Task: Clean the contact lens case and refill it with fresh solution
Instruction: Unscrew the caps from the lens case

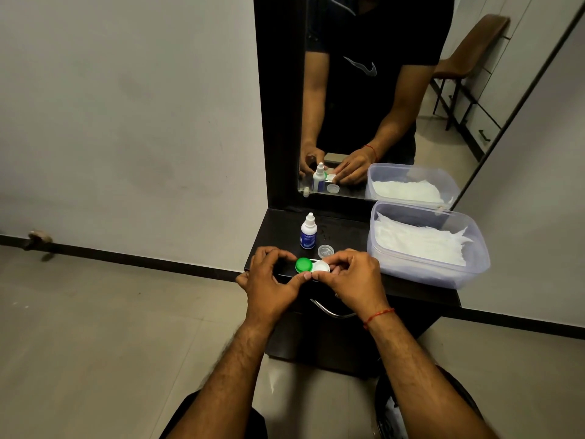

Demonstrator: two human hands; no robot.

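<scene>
Contact lens case (314, 266): at the front edge of the tabletop (280, 231), held between both hands.
Left grip (269, 280): thumb and curled fingers pinch the end with the green cap (304, 264).
Right grip (354, 280): closed on the white end, apparently on its lid.
Solution bottle (308, 232): upright behind the case, with a clear cap (326, 250) just beside it.
Plastic tub (474, 250): at the right, holding white tissue.

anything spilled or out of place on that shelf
The solution bottle stands upright, but a clear cap lies loose on the dark shelf beside it. Faint glints near the bottle may be droplets; hard to tell.
</scene>
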